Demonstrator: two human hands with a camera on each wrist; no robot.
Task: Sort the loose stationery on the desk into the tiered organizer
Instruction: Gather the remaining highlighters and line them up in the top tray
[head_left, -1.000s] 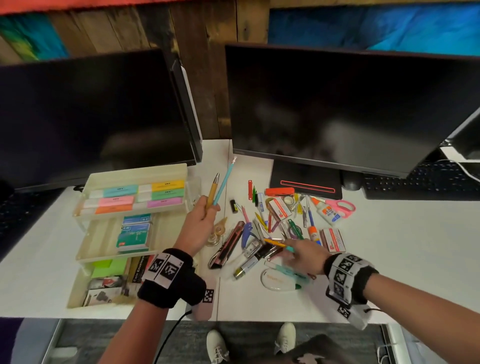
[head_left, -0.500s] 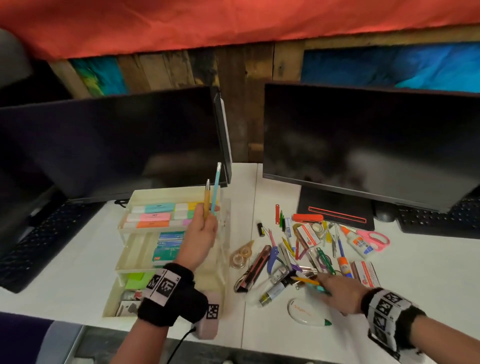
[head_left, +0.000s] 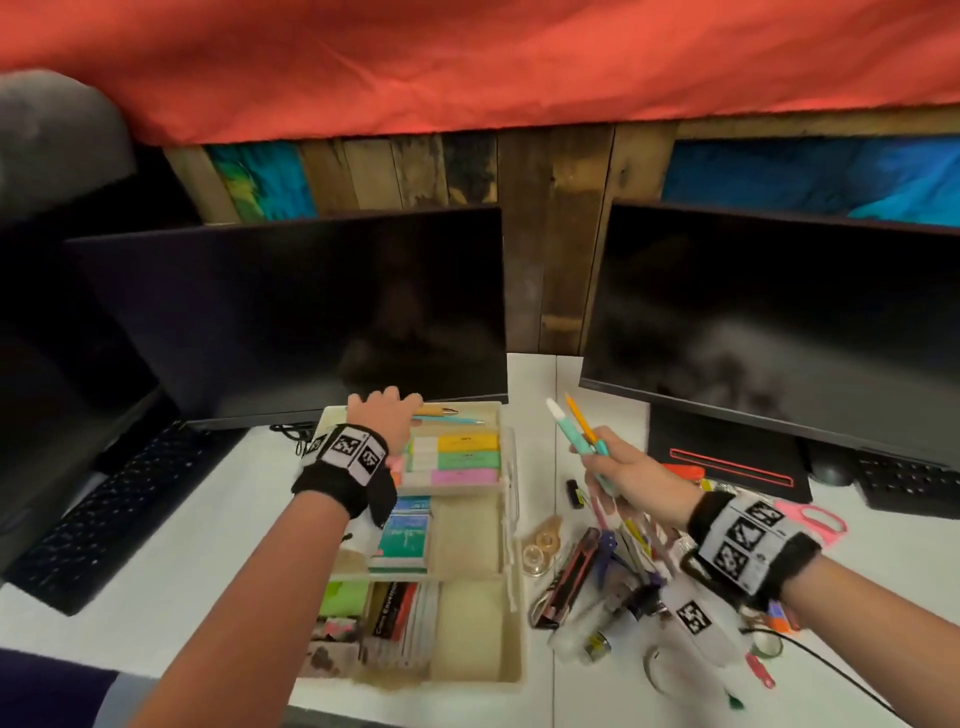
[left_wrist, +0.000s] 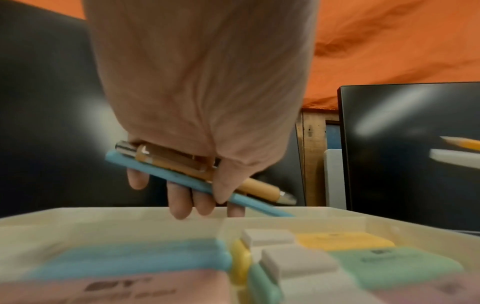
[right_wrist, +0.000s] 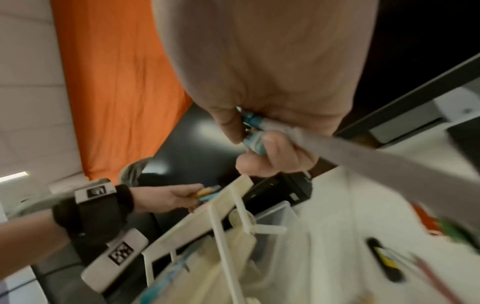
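Observation:
The cream tiered organizer (head_left: 511, 499) stands left of a heap of loose stationery (head_left: 623, 561). My left hand (head_left: 405, 410) hovers over the back of the top tier, gripping a tan pen (head_left: 439, 411) and a light blue pen (head_left: 457, 420) that lie level. In the left wrist view my left hand (left_wrist: 207, 197) pins both pens (left_wrist: 182, 172) between thumb and fingers, just above the tray. My right hand (head_left: 597, 457) is raised between organizer and heap, holding a teal-and-white pen (head_left: 569, 434) and a yellow pencil (head_left: 582, 423) pointing up. My right hand (right_wrist: 259, 148) is blurred in the right wrist view.
Pastel highlighters (head_left: 462, 457) fill the top tier and staple boxes (head_left: 405, 535) sit in the middle one. Two dark monitors stand behind, with a keyboard (head_left: 104, 509) at the left. Pink scissors (head_left: 815, 517), a box cutter (head_left: 569, 582) and a tape roll (head_left: 543, 545) lie on the desk.
My left hand carried the two pens from upright over to the back of the top tier and laid them level. My right hand rose from the heap with the teal pen and pencil.

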